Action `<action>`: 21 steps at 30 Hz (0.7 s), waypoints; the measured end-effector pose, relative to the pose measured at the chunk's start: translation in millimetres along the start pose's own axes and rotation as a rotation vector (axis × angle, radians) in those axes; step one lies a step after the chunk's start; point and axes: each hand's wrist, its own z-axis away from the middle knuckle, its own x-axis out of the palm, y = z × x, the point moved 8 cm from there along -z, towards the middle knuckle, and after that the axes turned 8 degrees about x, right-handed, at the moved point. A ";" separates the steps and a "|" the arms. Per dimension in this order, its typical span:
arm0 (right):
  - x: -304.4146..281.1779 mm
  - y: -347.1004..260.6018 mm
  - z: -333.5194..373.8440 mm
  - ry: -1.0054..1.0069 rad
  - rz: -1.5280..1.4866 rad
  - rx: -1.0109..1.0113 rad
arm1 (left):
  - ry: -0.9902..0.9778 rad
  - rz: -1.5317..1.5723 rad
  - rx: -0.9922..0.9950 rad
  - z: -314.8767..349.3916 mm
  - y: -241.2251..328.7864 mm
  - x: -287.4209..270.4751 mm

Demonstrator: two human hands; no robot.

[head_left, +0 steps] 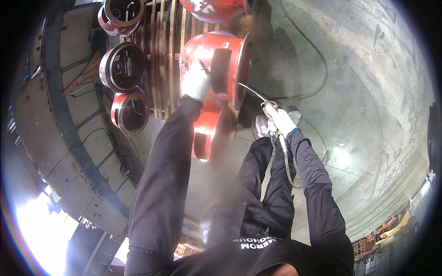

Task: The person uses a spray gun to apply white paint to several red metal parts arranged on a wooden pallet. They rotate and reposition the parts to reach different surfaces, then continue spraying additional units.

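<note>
My left hand (195,83), in a white glove, rests on the side of a red-painted metal housing (200,50), beside its dark rectangular opening; the fingers look laid along the surface. The housing is a round, hollow casting with a bare metal flange (244,69) facing right. My right hand (282,120), also gloved in white, is closed around an air blow gun (269,105). Its thin curved nozzle points toward the flange, with the tip close to the rim. A hose (286,158) hangs from the gun down beside my leg.
Another red housing (216,9) lies beyond, and one (206,124) sits nearer me. Smaller round castings (108,69) stand in a row at left around wooden slats (164,55). A long hose (326,64) curves over the concrete floor (368,106). A large metal structure (60,129) stands far left.
</note>
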 end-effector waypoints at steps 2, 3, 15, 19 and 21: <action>1.0 1.6 -2.8 -0.007 0.015 -0.013 | 0.031 -0.139 0.048 -1.3 5.2 -3.8; 1.7 1.7 -3.7 -0.008 0.022 -0.021 | 0.022 -0.132 0.043 -1.7 5.0 -3.8; 2.5 -6.3 11.4 0.021 -0.007 0.035 | -0.063 0.033 -0.092 -4.6 6.6 -11.1; 1.1 -5.2 9.9 0.038 0.016 0.001 | -0.125 -0.008 -0.095 -5.3 8.0 -11.0; 1.7 -3.5 11.8 0.015 -0.030 -0.012 | -0.133 -0.001 -0.093 -5.2 6.7 -9.1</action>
